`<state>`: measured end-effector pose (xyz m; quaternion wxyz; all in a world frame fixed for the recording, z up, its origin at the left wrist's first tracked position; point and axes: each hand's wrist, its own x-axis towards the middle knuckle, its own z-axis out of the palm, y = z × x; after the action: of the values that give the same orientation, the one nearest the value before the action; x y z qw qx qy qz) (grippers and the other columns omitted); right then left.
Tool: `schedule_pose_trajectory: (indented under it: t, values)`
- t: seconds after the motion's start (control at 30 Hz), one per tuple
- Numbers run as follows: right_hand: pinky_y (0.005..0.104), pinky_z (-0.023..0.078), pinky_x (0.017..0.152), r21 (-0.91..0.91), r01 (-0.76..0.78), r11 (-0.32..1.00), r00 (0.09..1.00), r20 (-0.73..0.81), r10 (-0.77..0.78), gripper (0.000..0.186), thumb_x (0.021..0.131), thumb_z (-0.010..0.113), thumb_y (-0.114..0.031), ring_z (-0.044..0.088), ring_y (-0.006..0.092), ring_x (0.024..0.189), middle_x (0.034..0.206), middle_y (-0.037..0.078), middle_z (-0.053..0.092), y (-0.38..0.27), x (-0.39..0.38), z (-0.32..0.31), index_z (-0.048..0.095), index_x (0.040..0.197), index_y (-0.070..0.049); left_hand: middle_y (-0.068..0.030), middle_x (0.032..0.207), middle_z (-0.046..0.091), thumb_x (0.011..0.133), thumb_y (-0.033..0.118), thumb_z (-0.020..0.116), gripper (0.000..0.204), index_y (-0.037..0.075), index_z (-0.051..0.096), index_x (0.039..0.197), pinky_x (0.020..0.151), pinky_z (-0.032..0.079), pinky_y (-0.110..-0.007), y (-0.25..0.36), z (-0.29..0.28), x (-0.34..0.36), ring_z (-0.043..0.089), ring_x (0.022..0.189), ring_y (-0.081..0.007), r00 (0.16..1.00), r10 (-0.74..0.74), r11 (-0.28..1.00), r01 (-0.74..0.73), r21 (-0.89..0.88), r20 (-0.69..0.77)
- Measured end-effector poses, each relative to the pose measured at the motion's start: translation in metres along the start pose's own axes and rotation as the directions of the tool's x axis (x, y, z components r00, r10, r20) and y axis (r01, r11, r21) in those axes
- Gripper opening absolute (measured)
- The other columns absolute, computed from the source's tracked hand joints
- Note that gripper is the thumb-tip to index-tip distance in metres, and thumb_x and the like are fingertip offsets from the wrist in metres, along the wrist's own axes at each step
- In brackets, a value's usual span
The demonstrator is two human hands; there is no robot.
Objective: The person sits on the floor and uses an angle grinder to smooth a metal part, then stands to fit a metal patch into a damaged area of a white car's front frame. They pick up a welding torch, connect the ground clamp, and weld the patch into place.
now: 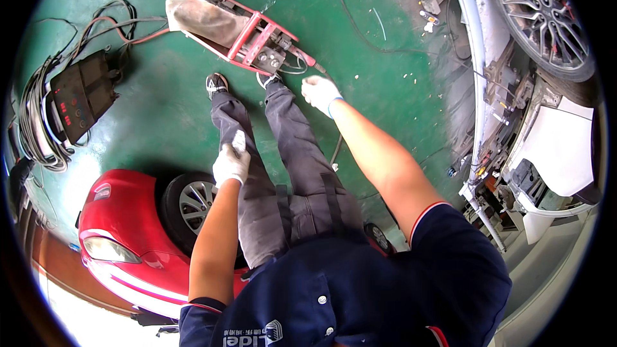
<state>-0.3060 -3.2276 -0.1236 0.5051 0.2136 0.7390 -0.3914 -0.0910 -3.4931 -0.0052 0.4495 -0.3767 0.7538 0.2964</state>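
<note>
My left hand (230, 164), in a white glove, is closed on a small white item (239, 141) I cannot make out, over my left thigh. My right hand (319, 95), also gloved, is held out with fingers loosely bent and nothing visible in them. Just beyond it lies a red-framed machine (254, 44) with a stained cover (202, 20), near my shoes, with a red-handled tool (310, 61) on a cable at its right end.
A red car's front (116, 218) and wheel (193, 199) stand at left behind me. A dark control box (82, 96) with coiled cables is at left. Hoses cross the green floor (385, 90). A stripped vehicle body (479, 122), white panel (553, 148) and alloy wheel (543, 16) are at right.
</note>
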Motion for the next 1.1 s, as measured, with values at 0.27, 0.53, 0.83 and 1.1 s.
schedule_pose_trajectory:
  t: [0.27,0.53,0.83,1.1]
  values:
    - [0.0435,0.054,0.1,-0.517,0.127,0.846,0.972,-0.107,-0.211,0.039,0.088,0.071,-0.038,0.07,0.0365,0.113,0.119,0.019,0.075,-0.019,0.095,0.076,0.076,0.113,-0.01,-0.0188,0.111,0.064,0.085,0.031,0.068,0.049,0.007,0.061,0.127,0.091,0.051,-0.052,-0.013,0.042,0.01,0.064,0.104,-0.0389,0.973,0.182,0.944,-0.133,0.302,-0.14]
    - [0.0467,0.056,0.098,-0.325,-0.017,0.946,0.949,-0.302,-0.087,0.039,0.087,0.07,-0.034,0.071,0.0386,0.111,0.118,0.022,0.074,-0.008,0.128,0.135,0.072,0.114,-0.007,-0.0181,0.111,0.064,0.083,0.027,0.07,0.053,0.009,0.059,0.131,0.092,0.049,-0.052,-0.016,0.048,0.023,0.064,0.105,-0.0392,0.977,0.2,0.919,-0.161,0.359,-0.072]
    - [0.05,0.056,0.094,-0.26,0.079,0.962,0.893,-0.411,-0.184,0.035,0.088,0.07,-0.03,0.071,0.0419,0.106,0.112,0.022,0.074,0.02,0.138,0.144,0.068,0.115,-0.008,-0.0168,0.114,0.064,0.084,0.026,0.07,0.052,0.01,0.059,0.133,0.094,0.05,-0.053,-0.012,0.042,0.027,0.063,0.108,-0.0396,0.983,0.179,0.913,-0.152,0.378,-0.037]
    - [0.0534,0.056,0.091,-0.155,0.057,0.986,0.86,-0.495,-0.127,0.043,0.089,0.069,-0.045,0.071,0.0441,0.103,0.109,0.024,0.074,-0.01,0.13,0.151,0.069,0.114,-0.01,-0.0189,0.117,0.065,0.084,0.025,0.07,0.056,0.01,0.058,0.136,0.095,0.05,-0.053,-0.011,0.046,0.028,0.064,0.108,-0.0404,0.984,0.176,0.901,-0.15,0.406,-0.026]
